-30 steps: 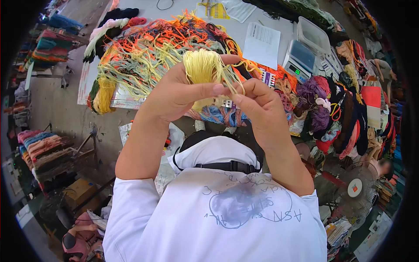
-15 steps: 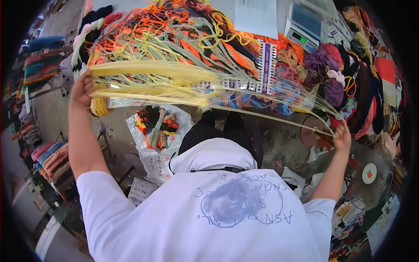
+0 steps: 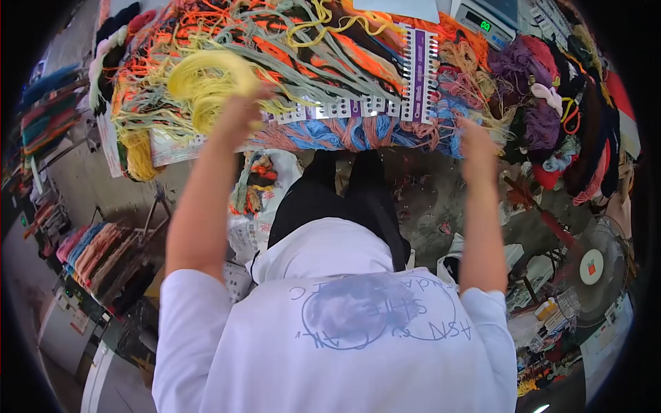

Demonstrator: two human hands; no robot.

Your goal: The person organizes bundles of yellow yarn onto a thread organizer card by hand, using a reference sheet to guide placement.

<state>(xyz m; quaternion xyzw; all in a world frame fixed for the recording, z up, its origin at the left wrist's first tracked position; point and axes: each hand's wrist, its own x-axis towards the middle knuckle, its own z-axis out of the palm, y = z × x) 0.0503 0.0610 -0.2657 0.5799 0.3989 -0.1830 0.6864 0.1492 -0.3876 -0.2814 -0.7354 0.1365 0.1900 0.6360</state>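
My left hand point(image 3: 242, 118), blurred by motion, is closed on a hank of pale yellow yarn point(image 3: 210, 79). The hank loops over the left part of the yarn heap and is smeared too. My right hand point(image 3: 476, 146) is over the table's front edge, close to light blue yarn point(image 3: 451, 124); motion smears its fingers, and I see no yellow strands running to it. Between the hands lie white punched cards point(image 3: 344, 109) with purple print. An upright punched card point(image 3: 418, 76) stands out beside them, with orange, grey and black yarn point(image 3: 330, 51) behind.
A digital scale point(image 3: 485, 24) is at the back right, next to purple yarn point(image 3: 523, 76). Darker hanks point(image 3: 585, 138) hang at the right end. A floor fan point(image 3: 592, 268) stands at lower right. Under the table edge, a white bag point(image 3: 282, 165) lies beside a yarn bundle point(image 3: 258, 182).
The yellow yarn, stretched between both hands before, is now bunched at my left hand. My left hand moved right and my right hand moved left, away from the strands. The view shifted.
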